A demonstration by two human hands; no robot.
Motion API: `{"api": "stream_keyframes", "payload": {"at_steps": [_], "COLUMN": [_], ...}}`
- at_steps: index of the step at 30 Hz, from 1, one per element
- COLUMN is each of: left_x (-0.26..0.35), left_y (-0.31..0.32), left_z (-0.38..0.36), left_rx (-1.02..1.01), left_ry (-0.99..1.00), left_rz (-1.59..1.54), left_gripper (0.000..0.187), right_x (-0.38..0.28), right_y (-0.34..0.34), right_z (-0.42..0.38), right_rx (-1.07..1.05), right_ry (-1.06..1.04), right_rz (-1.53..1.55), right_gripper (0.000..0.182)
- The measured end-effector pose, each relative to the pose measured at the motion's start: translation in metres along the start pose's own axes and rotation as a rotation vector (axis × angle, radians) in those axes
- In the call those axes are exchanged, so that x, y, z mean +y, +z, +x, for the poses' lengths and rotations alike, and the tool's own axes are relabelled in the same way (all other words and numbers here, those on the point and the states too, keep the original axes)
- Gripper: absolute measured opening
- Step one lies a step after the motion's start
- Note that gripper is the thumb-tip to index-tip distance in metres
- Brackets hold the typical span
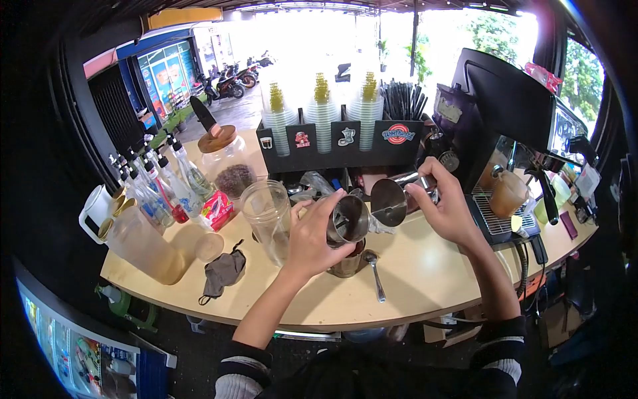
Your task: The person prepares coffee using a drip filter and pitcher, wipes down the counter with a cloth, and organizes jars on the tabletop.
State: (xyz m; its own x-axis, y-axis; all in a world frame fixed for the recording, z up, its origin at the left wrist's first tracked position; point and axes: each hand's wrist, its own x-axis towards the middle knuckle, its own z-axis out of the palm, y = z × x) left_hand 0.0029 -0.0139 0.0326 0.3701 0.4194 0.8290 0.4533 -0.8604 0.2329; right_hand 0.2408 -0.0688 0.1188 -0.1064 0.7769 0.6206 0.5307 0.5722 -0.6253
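Observation:
My left hand (309,241) is closed around a steel cup (348,221), its mouth tilted toward me and to the right. In my right hand (448,206) is a second steel cup (389,203), lying nearly on its side with its mouth facing left. The two rims are close together above the counter. Below them stands another metal container (347,268), partly hidden by my left hand and its cup. A spoon (376,278) rests on the counter just right of that container. A tall clear jar (264,216) stands immediately left of my left hand.
A black holder (319,159) with stacked plastic cups and straws stands at the back. Syrup bottles (169,183), a frosted jug (143,246) and a grey face mask (224,271) are on the left. An espresso machine (506,106) with a brown-filled pitcher (510,194) occupies the right.

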Motion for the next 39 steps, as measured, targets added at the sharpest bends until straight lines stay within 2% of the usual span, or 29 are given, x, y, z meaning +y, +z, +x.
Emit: {"api": "stream_keyframes", "payload": {"at_steps": [2, 8, 21, 27, 30, 32, 36, 39], "left_x": [-0.001, 0.001, 0.004, 0.010, 0.011, 0.006, 0.003, 0.005], "left_y": [0.001, -0.001, 0.001, -0.001, 0.001, 0.005, 0.015, 0.018], "left_z": [0.000, 0.001, 0.000, -0.002, -0.002, -0.005, -0.008, -0.009], "left_rx": [-0.008, -0.024, -0.039, -0.032, -0.028, -0.121, -0.080, -0.074], "left_ry": [0.017, 0.018, 0.006, -0.082, -0.175, -0.328, -0.352, -0.418], "left_rz": [0.049, 0.061, 0.079, 0.003, -0.045, -0.239, -0.458, -0.607], "left_gripper": [0.094, 0.096, 0.097, 0.096, 0.096, 0.105, 0.108, 0.109], "right_x": [-0.006, -0.006, -0.012, -0.008, -0.008, -0.008, -0.014, -0.014], "right_y": [0.001, 0.005, 0.009, 0.011, 0.013, 0.015, 0.020, 0.025], "right_z": [0.004, 0.014, 0.026, 0.031, 0.034, 0.037, 0.042, 0.046], "right_rx": [-0.025, -0.048, -0.086, -0.076, -0.078, -0.074, -0.116, -0.078], "right_ry": [-0.076, -0.123, -0.126, -0.143, -0.127, -0.174, -0.092, -0.211], "right_rz": [-0.089, -0.120, -0.112, -0.122, -0.109, -0.103, -0.009, -0.044], "right_gripper": [0.019, 0.021, 0.023, 0.024, 0.024, 0.024, 0.024, 0.023]}}
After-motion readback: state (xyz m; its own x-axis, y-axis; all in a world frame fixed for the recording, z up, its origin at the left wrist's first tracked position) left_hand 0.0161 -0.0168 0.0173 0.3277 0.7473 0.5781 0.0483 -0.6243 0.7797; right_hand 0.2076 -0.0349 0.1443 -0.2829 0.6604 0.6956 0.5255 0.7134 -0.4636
